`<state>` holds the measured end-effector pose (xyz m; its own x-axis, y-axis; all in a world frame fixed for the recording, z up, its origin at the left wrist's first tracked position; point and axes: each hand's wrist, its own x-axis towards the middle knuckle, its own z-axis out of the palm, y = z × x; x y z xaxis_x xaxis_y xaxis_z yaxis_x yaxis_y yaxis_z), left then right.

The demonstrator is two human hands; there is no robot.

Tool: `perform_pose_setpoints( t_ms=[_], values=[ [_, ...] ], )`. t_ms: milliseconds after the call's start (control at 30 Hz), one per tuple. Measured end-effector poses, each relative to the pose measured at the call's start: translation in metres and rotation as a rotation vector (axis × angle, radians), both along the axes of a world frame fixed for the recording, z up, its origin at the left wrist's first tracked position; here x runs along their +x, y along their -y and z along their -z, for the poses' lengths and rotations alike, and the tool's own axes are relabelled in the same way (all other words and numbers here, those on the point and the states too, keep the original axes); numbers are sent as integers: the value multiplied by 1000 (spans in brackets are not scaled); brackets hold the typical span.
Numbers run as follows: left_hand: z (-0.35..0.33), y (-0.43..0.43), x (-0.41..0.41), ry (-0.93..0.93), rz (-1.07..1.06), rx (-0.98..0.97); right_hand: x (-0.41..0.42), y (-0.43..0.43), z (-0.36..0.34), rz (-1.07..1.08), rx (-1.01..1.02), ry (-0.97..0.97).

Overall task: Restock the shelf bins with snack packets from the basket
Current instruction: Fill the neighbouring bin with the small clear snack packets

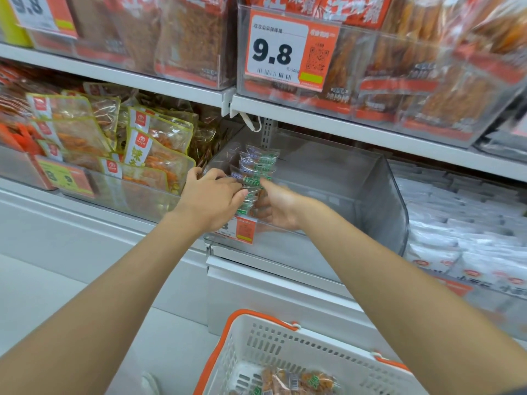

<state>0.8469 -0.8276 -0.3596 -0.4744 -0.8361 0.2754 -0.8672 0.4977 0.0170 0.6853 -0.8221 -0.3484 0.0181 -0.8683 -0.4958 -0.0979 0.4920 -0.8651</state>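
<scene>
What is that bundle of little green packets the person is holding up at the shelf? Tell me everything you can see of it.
It is a row of small snack packets in glossy clear film printed green and white, pressed face to face into one tilted stack. The left hand grips its near end from above, and the right hand holds it from below with the thumb on top. The stack sits at the left end of a clear plastic bin. Its print is too blurred to read.
</scene>
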Motion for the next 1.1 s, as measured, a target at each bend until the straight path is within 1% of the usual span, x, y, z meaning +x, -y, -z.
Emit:
perform_pose_setpoints(
  t_ms=[67,100,167,200,233,300,333,400,500,600,833,933,1033,1100],
  values=[
    [-1,-1,0,-96,-15,-7,-2,-3,4,49,-104,-163],
    [-2,-4,-2,-128,-22,-58,-5,-8,7,90,-192,-246],
    [-7,-16,-9,-122,-16,-221,-12,-24,6,191,-446,-332],
    [-11,-24,-16,-129,-13,-263,-16,-35,4,232,-577,-380],
    [-15,-34,-23,-169,-5,-252,-21,-47,2,258,-689,-441],
    [-18,-55,-38,-336,21,-126,-27,-75,-1,273,-831,-514],
    [-16,-64,-44,-406,21,-42,-30,-88,-2,272,-867,-542],
    [-8,-79,-56,-453,28,82,-38,-114,2,283,-879,-595],
    [4,-95,-71,-432,78,216,-53,-147,19,269,-825,-634],
    [27,-108,-85,-361,112,386,-67,-176,48,249,-717,-628],
    [114,-142,-115,13,238,658,-102,-239,151,49,-399,-710],
    [148,-154,-122,176,301,735,-121,-258,207,-67,-174,-752],
    [173,-163,-124,340,343,792,-139,-281,250,-296,99,-854],
    [183,-168,-125,426,359,812,-148,-302,276,-392,257,-862]
  ],
)
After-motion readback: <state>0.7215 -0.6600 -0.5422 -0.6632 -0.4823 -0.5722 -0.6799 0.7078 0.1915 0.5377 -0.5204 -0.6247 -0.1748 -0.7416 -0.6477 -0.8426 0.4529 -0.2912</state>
